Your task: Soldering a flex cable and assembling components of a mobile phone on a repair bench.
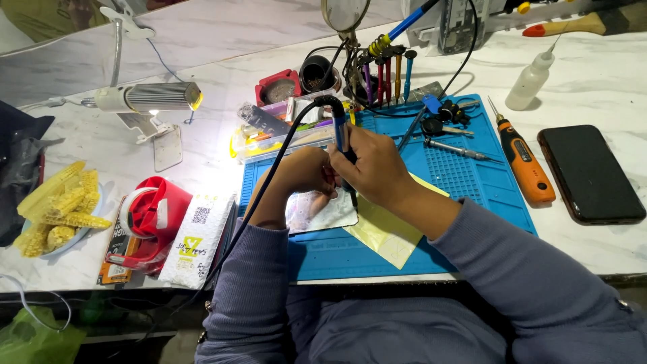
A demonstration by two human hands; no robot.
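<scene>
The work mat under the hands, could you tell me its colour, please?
The work mat is blue, seen clearly in the head view.

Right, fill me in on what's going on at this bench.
A person sits at a marble-topped bench, working over a blue mat. The right hand grips a corded soldering tool, tip pointing down at a small flat device lying on the mat. The left hand rests on that device. An orange screwdriver and a dark phone lie to the right, untouched.
</scene>
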